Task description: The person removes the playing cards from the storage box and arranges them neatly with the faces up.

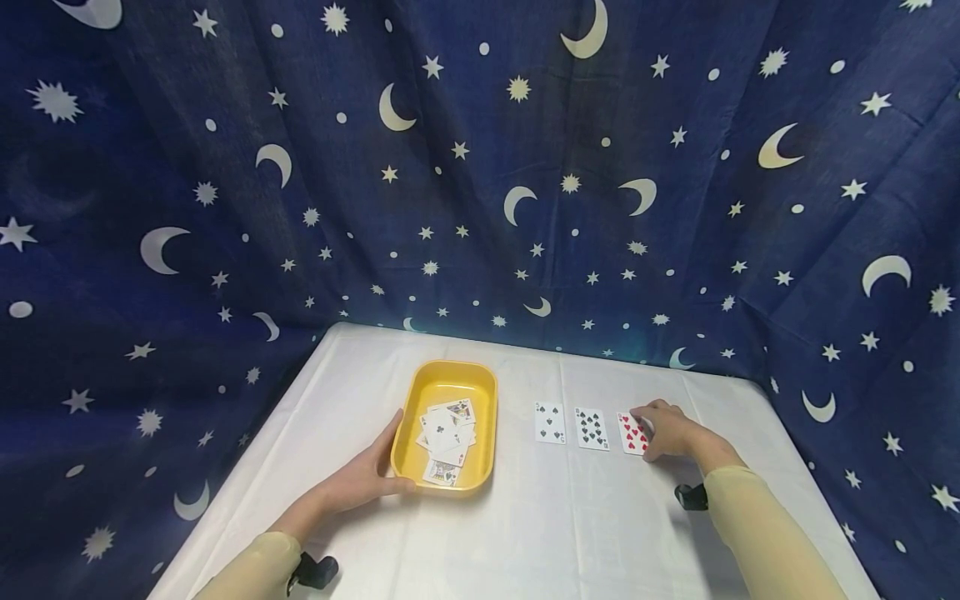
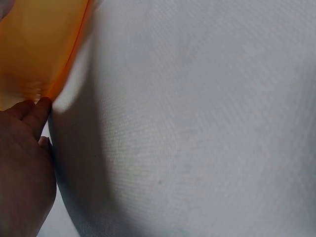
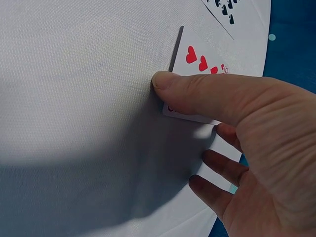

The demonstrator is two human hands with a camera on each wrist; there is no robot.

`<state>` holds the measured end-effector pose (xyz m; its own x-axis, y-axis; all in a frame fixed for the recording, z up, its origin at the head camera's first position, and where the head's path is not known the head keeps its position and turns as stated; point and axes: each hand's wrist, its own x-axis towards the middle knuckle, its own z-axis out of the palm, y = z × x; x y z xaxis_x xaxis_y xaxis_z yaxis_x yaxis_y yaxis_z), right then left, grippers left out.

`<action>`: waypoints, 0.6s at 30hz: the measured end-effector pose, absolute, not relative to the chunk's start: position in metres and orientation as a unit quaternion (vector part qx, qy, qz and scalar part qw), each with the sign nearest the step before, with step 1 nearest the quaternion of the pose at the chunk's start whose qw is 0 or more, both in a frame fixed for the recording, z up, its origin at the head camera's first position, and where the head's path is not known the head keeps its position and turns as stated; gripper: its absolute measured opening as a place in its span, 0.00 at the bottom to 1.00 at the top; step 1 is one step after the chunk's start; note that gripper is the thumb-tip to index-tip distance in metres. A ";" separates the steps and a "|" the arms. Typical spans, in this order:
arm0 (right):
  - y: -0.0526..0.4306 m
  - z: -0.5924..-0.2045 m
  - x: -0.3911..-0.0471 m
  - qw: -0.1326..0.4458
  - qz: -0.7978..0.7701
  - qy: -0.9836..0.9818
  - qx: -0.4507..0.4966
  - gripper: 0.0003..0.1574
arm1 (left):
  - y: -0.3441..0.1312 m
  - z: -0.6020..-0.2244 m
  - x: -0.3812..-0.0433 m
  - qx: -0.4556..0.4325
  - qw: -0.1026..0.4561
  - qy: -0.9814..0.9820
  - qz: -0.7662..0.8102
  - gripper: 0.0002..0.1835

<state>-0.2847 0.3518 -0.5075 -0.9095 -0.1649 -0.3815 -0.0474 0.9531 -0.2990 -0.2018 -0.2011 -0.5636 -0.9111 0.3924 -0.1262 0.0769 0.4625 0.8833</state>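
In the head view my left hand (image 1: 365, 473) rests at the left front corner of a yellow tray (image 1: 488, 425), fingers along its side and thumb at the front rim. The left wrist view has these fingers (image 2: 37, 113) straight against the tray's wall. Loose playing cards (image 1: 448, 433) lie overlapping inside the tray. To the right, my right hand (image 1: 671, 432) holds a hearts playing card (image 1: 631, 435) by its edges, thumb and index finger curled about it. In the right wrist view the thumb crosses this card's face, hiding part of it; the other fingers hang loose.
Two spade cards, a five (image 1: 550, 423) and a ten (image 1: 592, 428), lie face up in a row beside the hearts card. A white cloth (image 1: 517, 542) covers the table. Behind it hangs a dark blue curtain (image 1: 480, 292) with moons and stars.
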 end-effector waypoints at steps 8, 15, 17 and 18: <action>0.352 -0.508 -0.285 0.206 -0.142 0.967 -0.052 0.55 | -0.201 -0.563 -0.201 0.140 0.155 0.836 0.507 0.68; 0.354 -0.512 -0.287 0.211 -0.146 0.966 -0.044 0.56 | -0.201 -0.563 -0.202 0.140 0.156 0.834 0.511 0.68; 0.354 -0.513 -0.287 0.212 -0.146 0.965 -0.042 0.56 | -0.201 -0.563 -0.202 0.141 0.155 0.835 0.509 0.67; 0.355 -0.513 -0.288 0.211 -0.146 0.965 -0.042 0.56 | -0.202 -0.564 -0.202 0.142 0.156 0.835 0.509 0.68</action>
